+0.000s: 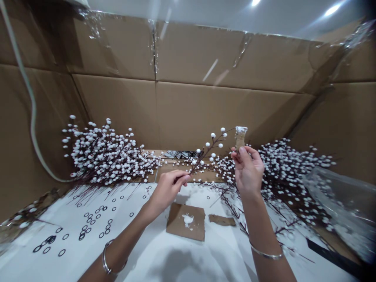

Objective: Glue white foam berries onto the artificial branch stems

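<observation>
Inspection at the work surface. The left hand is closed in a pinch on the lower stem of a white-berried sprig, which rises toward the rear edge of the white-covered tabletop. The right hand is grasping an upright cardboard strip between thumb and fingers, its top end coated in a white substance. The sprig and strip are near each other, held above the tabletop, and not touching as far as this view shows.

Along the rear edge lie two large masses of berry branches, one toward the left corner and one toward the right corner. Both remain loose and unbound. Black rubber rings are scattered over the left half of the tabletop, and none is confirmed fitted to a stem. Near the front of the hands lie a cardboard square, bearing a white blob, and a small cardboard scrap. A clear plastic bag sits at the right edge. Cardboard panels line the rear. Finished pieces cannot be identified, and the branch count cannot be established.
</observation>
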Action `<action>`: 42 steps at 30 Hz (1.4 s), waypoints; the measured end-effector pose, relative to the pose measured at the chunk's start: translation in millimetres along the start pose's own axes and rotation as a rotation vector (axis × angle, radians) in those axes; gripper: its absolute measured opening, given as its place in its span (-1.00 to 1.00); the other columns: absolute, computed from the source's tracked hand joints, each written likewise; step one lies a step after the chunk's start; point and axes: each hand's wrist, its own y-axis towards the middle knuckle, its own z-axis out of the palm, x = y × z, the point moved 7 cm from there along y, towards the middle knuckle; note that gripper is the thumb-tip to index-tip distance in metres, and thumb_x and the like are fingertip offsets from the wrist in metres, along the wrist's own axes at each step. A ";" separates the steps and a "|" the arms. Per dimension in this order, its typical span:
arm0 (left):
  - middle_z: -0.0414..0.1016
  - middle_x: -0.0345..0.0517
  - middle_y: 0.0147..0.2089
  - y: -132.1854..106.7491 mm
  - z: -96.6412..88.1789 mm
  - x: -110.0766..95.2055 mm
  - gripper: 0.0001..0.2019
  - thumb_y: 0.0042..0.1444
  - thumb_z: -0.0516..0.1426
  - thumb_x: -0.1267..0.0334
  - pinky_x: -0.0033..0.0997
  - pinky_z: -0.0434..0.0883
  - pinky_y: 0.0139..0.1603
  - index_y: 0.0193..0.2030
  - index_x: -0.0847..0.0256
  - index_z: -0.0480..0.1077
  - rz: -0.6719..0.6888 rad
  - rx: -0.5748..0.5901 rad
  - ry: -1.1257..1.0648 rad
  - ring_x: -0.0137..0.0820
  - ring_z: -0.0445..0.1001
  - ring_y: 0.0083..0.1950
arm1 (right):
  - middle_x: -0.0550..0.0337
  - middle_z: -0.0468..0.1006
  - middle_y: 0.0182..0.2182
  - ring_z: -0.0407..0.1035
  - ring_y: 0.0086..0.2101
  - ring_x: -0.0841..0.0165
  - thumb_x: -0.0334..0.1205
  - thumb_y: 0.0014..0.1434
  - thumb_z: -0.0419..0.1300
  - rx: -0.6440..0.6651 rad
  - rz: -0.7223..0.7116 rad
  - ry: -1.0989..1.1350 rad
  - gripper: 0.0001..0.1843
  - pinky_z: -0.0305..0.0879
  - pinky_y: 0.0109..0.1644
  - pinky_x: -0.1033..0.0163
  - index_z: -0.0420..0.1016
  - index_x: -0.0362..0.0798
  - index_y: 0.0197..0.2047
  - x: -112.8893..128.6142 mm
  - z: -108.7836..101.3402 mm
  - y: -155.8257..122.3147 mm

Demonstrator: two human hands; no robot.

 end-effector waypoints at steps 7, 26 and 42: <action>0.51 -0.18 -0.40 1.2 1.1 -0.3 -0.71 0.29 0.07 0.12 -0.51 0.20 -0.43 -0.15 0.22 0.56 0.004 0.002 0.004 -0.48 0.31 -0.45 | 0.23 0.57 -0.43 0.52 -0.38 0.49 -0.21 -0.10 0.46 -0.006 -0.005 0.029 -0.64 0.45 -0.22 0.42 0.43 -0.12 -0.28 -0.2 -1.0 1.3; 0.52 -0.13 -0.40 0.4 -0.1 -1.0 -0.70 0.29 0.05 0.13 -0.50 0.22 -0.44 -0.19 0.24 0.56 0.019 -0.004 0.019 -0.44 0.33 -0.45 | 0.29 0.55 -0.41 0.51 -0.36 0.48 -0.19 -0.08 0.44 -0.006 -0.011 -0.020 -0.66 0.46 -0.20 0.38 0.43 -0.08 -0.28 0.6 -1.5 1.1; 0.52 -0.13 -0.39 -0.2 0.6 -2.5 -0.70 0.29 0.06 0.12 -0.50 0.21 -0.45 -0.17 0.23 0.56 0.013 0.014 0.019 -0.44 0.34 -0.44 | 0.28 0.57 -0.41 0.51 -0.36 0.49 -0.20 -0.07 0.44 0.010 -0.005 -0.004 -0.67 0.46 -0.19 0.40 0.43 -0.08 -0.28 -1.2 -0.8 1.0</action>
